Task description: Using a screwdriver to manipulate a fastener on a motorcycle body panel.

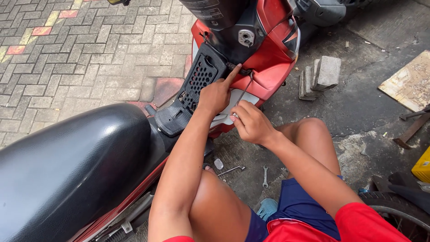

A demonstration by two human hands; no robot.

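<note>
Screwdriver [243,92] gripped in right hand [251,123] fingers, tip at red scooter panel [268,74]; left hand [215,95] index extended, other fingers curled, touching panel.

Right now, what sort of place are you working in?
Probably an open-air roadside motorbike repair spot: a red scooter stands partly on brick paving, a wrench lies on the stained concrete ground, and a worn tyre sits nearby.

Near your knees, on the concrete, you have a small open-ended spanner [265,176] and, just left of it, a bent metal rod tool [231,170]. Right of the scooter, grey paving blocks [320,76] lean together. Farther right you see a worn wooden board [410,83], a rusty metal bar [411,130] below it, and a yellow container [423,166] at the edge.
</note>
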